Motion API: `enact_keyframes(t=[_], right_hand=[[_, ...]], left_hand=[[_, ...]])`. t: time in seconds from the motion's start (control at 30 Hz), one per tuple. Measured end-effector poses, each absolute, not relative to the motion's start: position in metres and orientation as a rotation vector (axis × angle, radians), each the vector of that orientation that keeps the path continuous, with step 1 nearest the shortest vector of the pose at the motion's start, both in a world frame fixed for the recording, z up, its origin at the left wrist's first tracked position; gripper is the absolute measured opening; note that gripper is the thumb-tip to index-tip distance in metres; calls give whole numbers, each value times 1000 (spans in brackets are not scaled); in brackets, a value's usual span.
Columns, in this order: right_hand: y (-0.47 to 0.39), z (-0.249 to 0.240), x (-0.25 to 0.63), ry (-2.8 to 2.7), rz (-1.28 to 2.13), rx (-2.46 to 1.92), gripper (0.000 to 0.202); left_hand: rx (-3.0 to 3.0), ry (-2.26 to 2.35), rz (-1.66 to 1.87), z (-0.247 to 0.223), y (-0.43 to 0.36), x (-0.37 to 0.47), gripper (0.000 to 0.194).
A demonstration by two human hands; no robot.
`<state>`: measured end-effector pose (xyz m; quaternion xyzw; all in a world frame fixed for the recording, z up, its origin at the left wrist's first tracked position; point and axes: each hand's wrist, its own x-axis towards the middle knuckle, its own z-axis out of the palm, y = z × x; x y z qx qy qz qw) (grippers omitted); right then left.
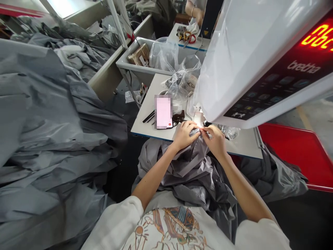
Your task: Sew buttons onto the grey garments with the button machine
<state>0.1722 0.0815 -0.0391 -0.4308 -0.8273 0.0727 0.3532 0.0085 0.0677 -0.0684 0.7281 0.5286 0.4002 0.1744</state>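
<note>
Grey fabric (192, 163) lies bunched over my lap and rises to the front edge of the white work table (142, 121). My left hand (185, 133) grips a fold of it, thumb and fingers closed on the cloth. Close beside it, my right hand (213, 138) pinches the same cloth at its edge. Both sets of fingertips meet under the lit working point of a white machine (241, 62) with a red display. The machine head hides part of what lies beyond the fingertips.
A phone (164, 111) stands left of my hands, near clear plastic bags (179, 86). Behind is a grey trough (127, 62). Large heaps of grey fabric (52, 139) fill the left. A red tray (293, 149) sits at right. Another person's hand (199, 16) shows at the back.
</note>
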Motion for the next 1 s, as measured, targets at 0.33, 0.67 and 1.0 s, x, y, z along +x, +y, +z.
enact_keyframes(t=[0.33,0.67,1.0], right_hand=[[84,-43,175,-1873,641,-1145,20],[91,-38,177,-1984,611,-1216,27],[82,-30,213,-1737,231,-1308,14]], left_hand=[[2048,1481,1155,-70,68,9,17],[2038,1481,1142,-69,69,9,16],[2054,1490,1136,-69,68,9,19]])
